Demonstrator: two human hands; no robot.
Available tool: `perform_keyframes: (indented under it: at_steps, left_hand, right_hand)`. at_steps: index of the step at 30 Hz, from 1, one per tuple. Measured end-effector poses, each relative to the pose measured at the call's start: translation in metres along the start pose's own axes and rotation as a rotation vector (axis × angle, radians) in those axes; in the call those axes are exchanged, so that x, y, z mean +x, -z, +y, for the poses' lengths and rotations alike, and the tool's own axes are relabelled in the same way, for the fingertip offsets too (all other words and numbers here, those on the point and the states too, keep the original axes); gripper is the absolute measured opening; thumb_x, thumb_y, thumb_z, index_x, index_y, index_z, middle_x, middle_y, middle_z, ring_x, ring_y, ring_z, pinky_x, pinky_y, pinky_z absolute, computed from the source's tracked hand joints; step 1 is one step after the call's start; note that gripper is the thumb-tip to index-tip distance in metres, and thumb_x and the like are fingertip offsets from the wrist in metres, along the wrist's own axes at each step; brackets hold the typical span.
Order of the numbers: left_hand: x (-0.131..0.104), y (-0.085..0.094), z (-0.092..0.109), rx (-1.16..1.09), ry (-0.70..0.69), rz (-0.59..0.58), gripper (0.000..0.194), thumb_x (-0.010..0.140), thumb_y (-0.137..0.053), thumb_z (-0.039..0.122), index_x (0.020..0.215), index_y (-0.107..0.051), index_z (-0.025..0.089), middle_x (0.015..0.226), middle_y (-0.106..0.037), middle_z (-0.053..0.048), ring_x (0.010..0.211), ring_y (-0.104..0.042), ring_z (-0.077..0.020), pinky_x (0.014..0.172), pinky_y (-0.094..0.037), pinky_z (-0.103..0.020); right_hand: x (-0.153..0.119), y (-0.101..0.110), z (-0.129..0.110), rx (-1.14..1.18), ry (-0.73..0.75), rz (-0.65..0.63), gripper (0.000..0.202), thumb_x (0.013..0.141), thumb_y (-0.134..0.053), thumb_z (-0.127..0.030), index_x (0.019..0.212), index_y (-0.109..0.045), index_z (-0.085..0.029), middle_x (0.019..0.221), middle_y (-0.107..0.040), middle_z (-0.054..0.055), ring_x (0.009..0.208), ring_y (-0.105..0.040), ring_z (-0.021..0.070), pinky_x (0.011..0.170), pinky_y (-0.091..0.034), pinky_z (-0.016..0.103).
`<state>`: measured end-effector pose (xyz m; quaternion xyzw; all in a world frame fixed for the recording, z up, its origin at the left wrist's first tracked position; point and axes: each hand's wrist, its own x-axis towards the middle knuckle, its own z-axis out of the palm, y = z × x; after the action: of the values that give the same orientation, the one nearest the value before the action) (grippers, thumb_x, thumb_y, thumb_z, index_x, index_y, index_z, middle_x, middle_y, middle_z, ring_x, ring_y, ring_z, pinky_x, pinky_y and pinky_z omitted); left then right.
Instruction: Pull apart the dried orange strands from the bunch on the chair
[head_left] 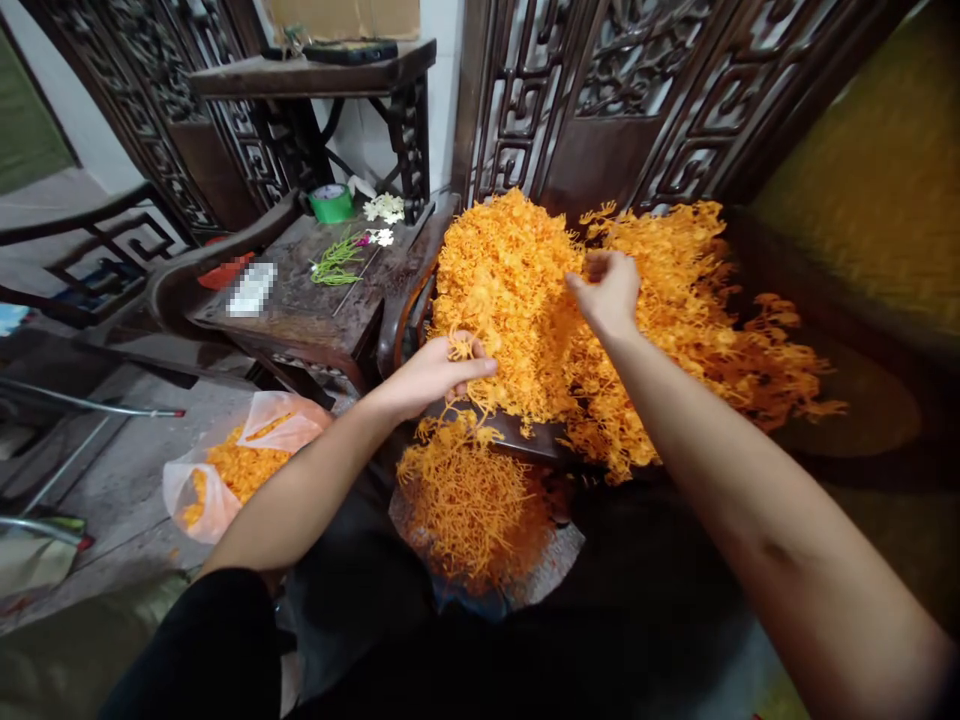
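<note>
Two large heaps of orange artificial flower pieces lie side by side on a dark wooden seat, the left heap point(502, 290) rounded and the right heap point(675, 330) more spread out. My left hand point(442, 375) is closed around an orange piece at the left heap's lower left edge. Over the gap between the heaps, my right hand point(611, 290) has its fingers curled in against the orange pieces; whether it holds one is hidden. Below the seat's front edge sits a bunch of thin orange stems point(465, 500).
On the small wooden table point(300, 320) at the left are green tape point(331, 204), green sprigs point(339, 262), white flowers point(384, 208) and a red item. A plastic bag point(281, 420) with orange pieces rests on the floor. Carved wooden panels point(607, 150) stand behind.
</note>
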<state>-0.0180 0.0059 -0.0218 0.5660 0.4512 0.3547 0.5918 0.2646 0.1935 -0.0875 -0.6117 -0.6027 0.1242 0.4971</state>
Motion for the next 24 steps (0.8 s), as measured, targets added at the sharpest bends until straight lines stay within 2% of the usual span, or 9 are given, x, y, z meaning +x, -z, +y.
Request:
perform_keyframes:
  at_steps: [3,6,7,10,11,13,16,20,24]
  left_hand:
    - [0.005,0.008,-0.001,-0.004,-0.031,0.074,0.03,0.084,-0.078,0.041,0.086,-0.059,0.018,0.074,-0.059,0.0,0.051,-0.045,-0.0055,0.045,-0.028,-0.021]
    - [0.006,0.006,0.001,0.0,-0.043,0.049,0.031,0.089,-0.072,0.047,0.089,-0.061,0.017,0.091,-0.069,-0.005,0.051,-0.044,-0.0041,0.045,-0.029,-0.022]
    - [0.005,0.003,0.001,0.011,-0.042,0.022,0.033,0.09,-0.07,0.049,0.089,-0.063,0.017,0.093,-0.07,-0.006,0.051,-0.043,-0.0041,0.045,-0.029,-0.022]
    - [0.0,-0.007,0.003,0.075,-0.033,-0.069,0.038,0.092,-0.066,0.053,0.09,-0.065,0.016,0.091,-0.07,-0.006,0.05,-0.043,-0.0048,0.046,-0.03,-0.023]
    - [-0.002,-0.01,0.004,0.099,-0.03,-0.101,0.039,0.093,-0.065,0.054,0.091,-0.066,0.016,0.087,-0.069,-0.005,0.05,-0.043,-0.0053,0.047,-0.031,-0.023]
    - [-0.004,-0.015,0.005,0.147,-0.021,-0.167,0.041,0.094,-0.062,0.057,0.091,-0.067,0.016,0.074,-0.063,-0.001,0.05,-0.042,-0.0068,0.048,-0.032,-0.023]
    - [-0.003,-0.021,0.004,0.219,-0.031,-0.208,0.045,0.097,-0.055,0.059,0.09,-0.068,0.016,0.059,-0.049,0.004,0.05,-0.041,-0.0088,0.052,-0.033,-0.024]
    - [0.001,-0.028,-0.001,0.322,-0.096,-0.125,0.039,0.095,-0.059,0.055,0.089,-0.063,0.016,0.076,-0.064,-0.001,0.061,-0.049,-0.0103,0.062,-0.039,-0.026]
    - [0.001,-0.033,-0.004,0.447,-0.11,-0.089,0.034,0.095,-0.059,0.051,0.09,-0.062,0.017,0.085,-0.069,-0.003,0.07,-0.054,-0.0129,0.069,-0.041,-0.029]
  right_hand:
    - [-0.022,0.014,-0.016,-0.019,0.112,0.013,0.029,0.086,-0.069,-0.028,0.111,-0.064,-0.017,0.116,-0.06,0.014,0.106,-0.062,0.0255,0.103,-0.05,0.049]
    - [-0.056,0.026,-0.046,0.135,0.101,-0.028,0.026,0.095,-0.062,-0.042,0.109,-0.067,-0.02,0.115,-0.063,0.013,0.105,-0.064,0.0245,0.096,-0.054,0.044]
    - [-0.068,0.029,-0.058,0.236,0.052,-0.102,0.032,0.096,-0.059,-0.049,0.11,-0.067,-0.021,0.11,-0.065,0.011,0.102,-0.065,0.0236,0.091,-0.056,0.041]
    - [-0.099,0.035,-0.095,0.602,-0.165,-0.523,0.06,0.095,-0.052,-0.07,0.135,-0.059,-0.025,0.106,-0.068,0.009,0.087,-0.066,0.0208,0.066,-0.057,0.033]
    - [-0.105,0.036,-0.105,0.673,-0.203,-0.601,0.067,0.093,-0.052,-0.073,0.142,-0.055,-0.027,0.108,-0.068,0.009,0.084,-0.065,0.0198,0.06,-0.055,0.03]
    - [-0.112,0.036,-0.12,0.724,-0.231,-0.63,0.074,0.09,-0.056,-0.076,0.147,-0.052,-0.028,0.109,-0.067,0.008,0.079,-0.063,0.018,0.052,-0.049,0.027]
    - [-0.111,0.038,-0.128,0.673,-0.217,-0.567,0.072,0.087,-0.067,-0.069,0.144,-0.055,-0.026,0.103,-0.065,0.006,0.069,-0.056,0.0148,0.048,-0.042,0.027]
    - [-0.107,0.042,-0.125,0.592,-0.03,-0.525,0.059,0.078,-0.084,-0.045,0.13,-0.065,-0.023,0.098,-0.066,0.004,0.072,-0.056,0.0142,0.065,-0.051,0.033]
    - [-0.104,0.043,-0.121,0.584,0.083,-0.543,0.025,0.079,-0.081,-0.034,0.101,-0.077,-0.021,0.096,-0.075,0.005,0.086,-0.066,0.0187,0.085,-0.055,0.04]
